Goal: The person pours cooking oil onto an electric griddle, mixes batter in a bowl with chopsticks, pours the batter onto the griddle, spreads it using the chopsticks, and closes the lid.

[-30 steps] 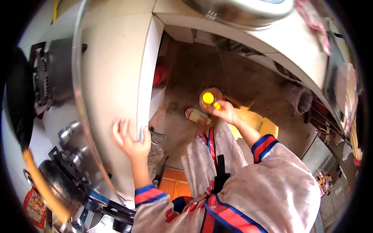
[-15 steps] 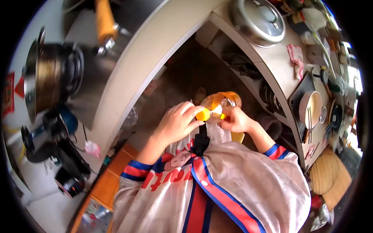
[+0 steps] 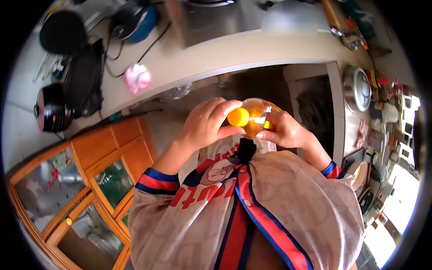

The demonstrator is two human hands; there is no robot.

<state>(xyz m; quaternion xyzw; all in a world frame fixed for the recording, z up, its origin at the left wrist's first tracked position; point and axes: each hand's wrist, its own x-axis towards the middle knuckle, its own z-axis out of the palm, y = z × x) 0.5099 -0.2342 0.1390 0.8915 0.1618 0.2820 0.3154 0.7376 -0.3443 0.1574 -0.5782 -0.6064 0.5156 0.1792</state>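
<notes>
A clear bottle of orange-yellow liquid (image 3: 257, 116) is held sideways in front of my body, its yellow cap (image 3: 238, 117) pointing left. My left hand (image 3: 205, 123) is at the cap, fingers curled above it and thumb below. On the right, my right hand (image 3: 288, 130) is closed on the yellow handle (image 3: 268, 124) of the bottle. The bottle's far end is partly hidden behind my right fingers.
A counter (image 3: 198, 58) runs across the top, bearing a pink-and-white cloth (image 3: 137, 78) and black appliances. At right stands a silver lidded pot (image 3: 357, 88). A wooden cabinet with glass doors (image 3: 101, 144) is at lower left.
The view has swung left toward the wooden cabinet. My left hand has left the counter edge and come to the cap. The bottle has been raised and tipped sideways in my right hand.
</notes>
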